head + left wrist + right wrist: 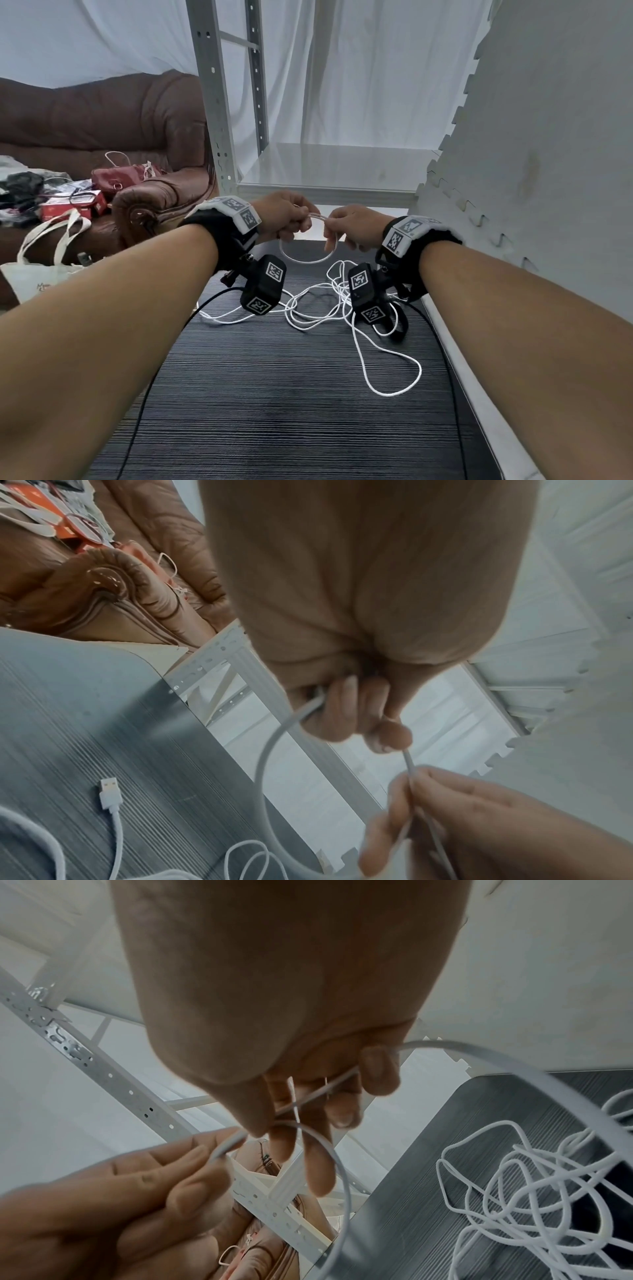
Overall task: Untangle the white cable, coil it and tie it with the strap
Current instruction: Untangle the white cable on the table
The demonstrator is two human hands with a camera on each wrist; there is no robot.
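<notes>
Both hands are raised over the far end of the dark striped table (274,411). My left hand (294,219) grips a small coil of the white cable (305,262), whose loop hangs below the fingers. My right hand (339,228) pinches the same cable a few centimetres to the right. In the left wrist view the cable (260,772) arcs from my left fingers (346,710) to the right hand (411,818). The rest lies tangled (342,298) on the table, its USB plug (109,794) free. A black strap-like piece (399,329) lies by the tangle's right side.
A brown sofa (102,116) with a red bag (113,178) and clutter stands at the left. A grey metal rack (219,120) rises behind the table. White foam mats (531,137) lean at the right. A thin black wire (205,298) runs along the table's left edge.
</notes>
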